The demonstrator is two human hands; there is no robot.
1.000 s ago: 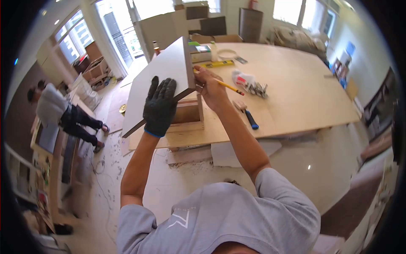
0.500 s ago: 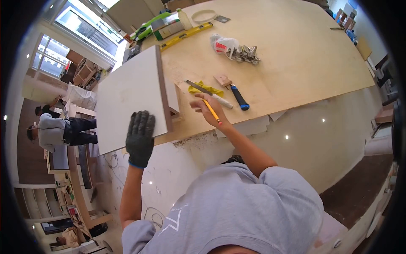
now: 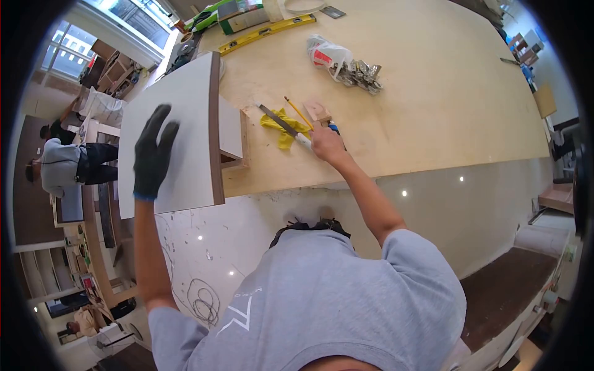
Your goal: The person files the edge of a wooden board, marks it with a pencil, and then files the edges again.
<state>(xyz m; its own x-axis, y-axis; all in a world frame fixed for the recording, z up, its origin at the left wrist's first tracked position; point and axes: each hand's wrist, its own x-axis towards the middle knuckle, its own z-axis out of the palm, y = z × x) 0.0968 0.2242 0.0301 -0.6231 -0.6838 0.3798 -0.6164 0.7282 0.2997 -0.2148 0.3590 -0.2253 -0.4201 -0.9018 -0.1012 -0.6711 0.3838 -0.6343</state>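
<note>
My left hand (image 3: 153,151), in a dark work glove, lies over a white panel (image 3: 193,117) with a brown edge, its fingers stretched out. The panel sits atop a small wooden frame (image 3: 237,139) at the table's edge. My bare right hand (image 3: 328,145) is closed low over the tools, with the rear end of a yellow pencil (image 3: 298,111) at its fingertips. Beside it are a file (image 3: 277,120) with a pale handle, lying on a yellow cloth (image 3: 285,142), and a wooden block (image 3: 317,111). A blue-handled tool (image 3: 334,127) is partly hidden behind the hand.
On the wooden tabletop (image 3: 433,105) sit a plastic bag (image 3: 328,57) spilling metal hinges (image 3: 361,75) and a yellow spirit level (image 3: 266,34). A cable (image 3: 203,300) coils on the floor. Another person (image 3: 62,164) stands at the left among carpentry pieces.
My left hand has slid leftward over the panel, fingers spreading. My right hand has moved right and forward to the tools; the pencil now sticks out ahead of its fingers.
</note>
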